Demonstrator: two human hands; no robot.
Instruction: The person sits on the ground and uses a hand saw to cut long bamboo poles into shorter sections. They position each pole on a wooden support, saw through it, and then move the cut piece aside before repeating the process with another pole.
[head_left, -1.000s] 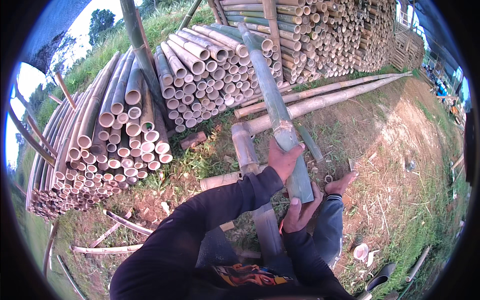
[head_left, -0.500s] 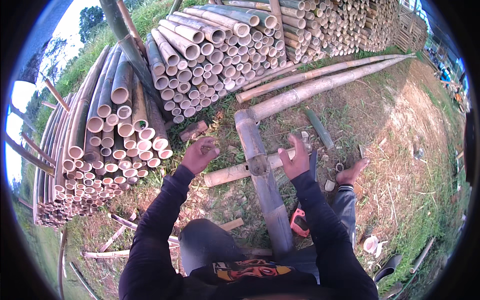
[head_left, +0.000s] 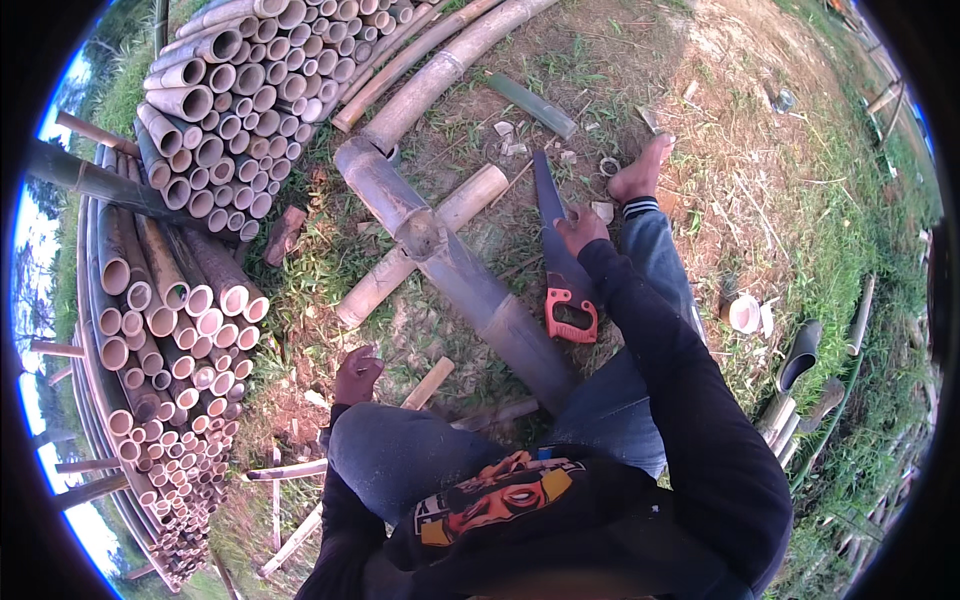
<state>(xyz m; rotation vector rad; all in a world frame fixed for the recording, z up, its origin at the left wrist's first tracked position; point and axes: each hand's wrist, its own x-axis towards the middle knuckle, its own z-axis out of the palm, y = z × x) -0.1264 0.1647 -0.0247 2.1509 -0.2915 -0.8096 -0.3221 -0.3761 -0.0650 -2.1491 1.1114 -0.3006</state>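
My right hand (head_left: 581, 231) is over the right edge of a handsaw's dark blade, fingers apart; whether they touch it is unclear. The handsaw (head_left: 572, 314) lies on the ground, its red-orange handle toward me. Beside my left knee, my left hand (head_left: 359, 375) is raised and empty, its fingers loosely bent. Between my legs and ahead stretches a thick grey bamboo pole (head_left: 475, 285) with a round, dark cut spot (head_left: 421, 236). A thinner pale bamboo piece (head_left: 375, 286) crosses it there, sticking out on both sides; through or under, I cannot tell.
Stacked bamboo poles (head_left: 215, 150) fill the left side. A long bamboo pole (head_left: 440, 65) runs away from the thick pole's far end. A green bamboo length (head_left: 532, 104) lies beyond the saw. My bare foot (head_left: 640, 172) rests on the right, with a white cup (head_left: 742, 313) nearer me.
My view has turned rightward. Both hands have left the crossed bamboo: the right has moved over to the saw, the left has drawn back beside my knee.
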